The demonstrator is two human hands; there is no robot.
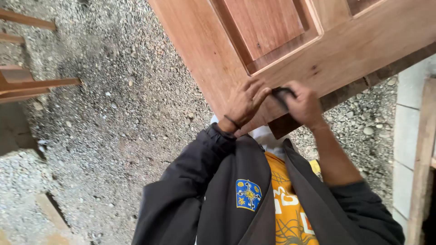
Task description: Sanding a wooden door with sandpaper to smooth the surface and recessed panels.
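A small dark pad (281,94) lies flat against the reddish-brown panelled wooden door (290,50). It sits near the door's lower edge.

L hand (245,103) flat on wood door (290,50); R hand (303,105) pinching dark sandpaper (281,94).

The wooden door (290,54) runs off the top edge; the right hand (303,105) hides most of a dark object (280,93).

No packages, signs or screens show. The nearest thing to a label is a shield-shaped badge (248,194), blue with a yellow emblem, sewn on the dark jacket (227,190) at about six o'clock, beside a yellow shirt (284,204) printed in white.
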